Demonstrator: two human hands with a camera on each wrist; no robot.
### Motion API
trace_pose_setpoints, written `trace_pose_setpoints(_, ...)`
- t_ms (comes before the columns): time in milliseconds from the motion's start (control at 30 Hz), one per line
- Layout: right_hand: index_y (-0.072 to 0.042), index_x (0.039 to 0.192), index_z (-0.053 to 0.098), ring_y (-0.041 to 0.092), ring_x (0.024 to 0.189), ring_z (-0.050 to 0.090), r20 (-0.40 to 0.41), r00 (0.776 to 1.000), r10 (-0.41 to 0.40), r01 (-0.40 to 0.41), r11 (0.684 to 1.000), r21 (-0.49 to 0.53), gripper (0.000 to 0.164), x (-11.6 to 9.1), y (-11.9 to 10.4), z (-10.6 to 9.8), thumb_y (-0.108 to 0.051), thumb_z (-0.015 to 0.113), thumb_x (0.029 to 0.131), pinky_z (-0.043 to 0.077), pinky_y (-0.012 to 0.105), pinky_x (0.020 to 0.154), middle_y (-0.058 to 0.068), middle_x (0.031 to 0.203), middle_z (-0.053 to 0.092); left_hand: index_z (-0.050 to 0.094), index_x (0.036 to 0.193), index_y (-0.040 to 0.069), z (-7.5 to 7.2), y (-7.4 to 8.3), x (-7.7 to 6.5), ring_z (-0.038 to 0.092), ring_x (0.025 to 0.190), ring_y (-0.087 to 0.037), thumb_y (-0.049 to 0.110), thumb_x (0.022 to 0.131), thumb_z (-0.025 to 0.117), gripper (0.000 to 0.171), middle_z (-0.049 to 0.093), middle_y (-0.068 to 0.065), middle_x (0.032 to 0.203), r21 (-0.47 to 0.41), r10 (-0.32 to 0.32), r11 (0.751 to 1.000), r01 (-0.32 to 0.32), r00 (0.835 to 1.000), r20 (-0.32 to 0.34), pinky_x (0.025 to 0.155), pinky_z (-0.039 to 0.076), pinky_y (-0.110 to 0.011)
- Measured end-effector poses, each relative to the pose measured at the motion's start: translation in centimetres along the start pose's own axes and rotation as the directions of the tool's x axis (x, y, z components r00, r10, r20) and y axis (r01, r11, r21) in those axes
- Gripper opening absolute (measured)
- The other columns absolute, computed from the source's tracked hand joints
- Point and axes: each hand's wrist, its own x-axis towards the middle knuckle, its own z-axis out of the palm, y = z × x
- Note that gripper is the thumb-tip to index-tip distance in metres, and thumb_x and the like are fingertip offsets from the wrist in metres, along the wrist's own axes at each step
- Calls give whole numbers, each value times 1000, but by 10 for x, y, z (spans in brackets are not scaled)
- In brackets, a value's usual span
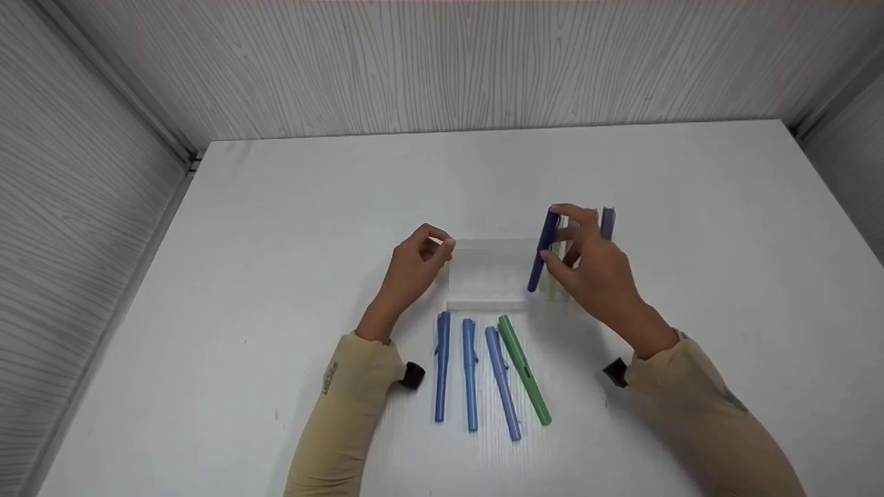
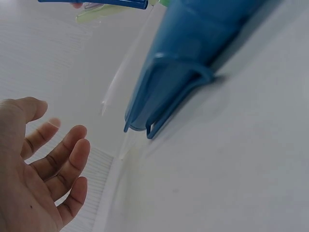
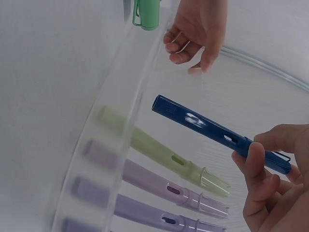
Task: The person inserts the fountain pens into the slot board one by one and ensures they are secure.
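Observation:
My right hand (image 1: pixel 599 269) pinches a dark blue pen (image 1: pixel 543 250) between thumb and fingers, tilted over a clear plastic case (image 1: pixel 483 305). In the right wrist view, a pale green pen (image 3: pixel 159 151), a pinkish pen (image 3: pixel 149 179) and a lavender pen (image 3: pixel 145 212) lie side by side in the case, below the held pen. My left hand (image 1: pixel 416 266) is at the case's left end, its fingers loosely bent with nothing visible between them in the left wrist view (image 2: pixel 53 164).
In front of the case lie a blue pen (image 1: pixel 442 366), a lighter blue pen (image 1: pixel 470 376), a purple pen (image 1: pixel 504 386) and a green pen (image 1: pixel 525 371) on the white table (image 1: pixel 207 345). Panelled walls (image 1: pixel 483 69) stand behind and at the sides.

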Motion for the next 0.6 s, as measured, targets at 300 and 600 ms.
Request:
trace_pose_setpoints(300, -14, 138, 33, 14, 56, 51, 27, 999, 26, -25, 1000, -18, 58, -1, 3, 3, -10, 66, 90, 37, 25, 49, 13, 103, 71, 60, 108, 13, -1, 3, 1, 62, 82, -19, 33, 97, 56, 22, 69, -11, 92, -8, 16, 1000, -16, 1000, 14, 70, 45, -26)
trace_pose_setpoints(600, -14, 138, 34, 15, 59, 51, 36, 999, 33, -32, 999, -27, 57, 0, 2, 4, -10, 64, 90, 37, 24, 51, 13, 103, 71, 60, 108, 14, -1, 3, -1, 60, 80, -15, 32, 97, 58, 22, 68, -7, 90, 11, 8, 1000, -8, 1000, 4, 71, 45, -25)
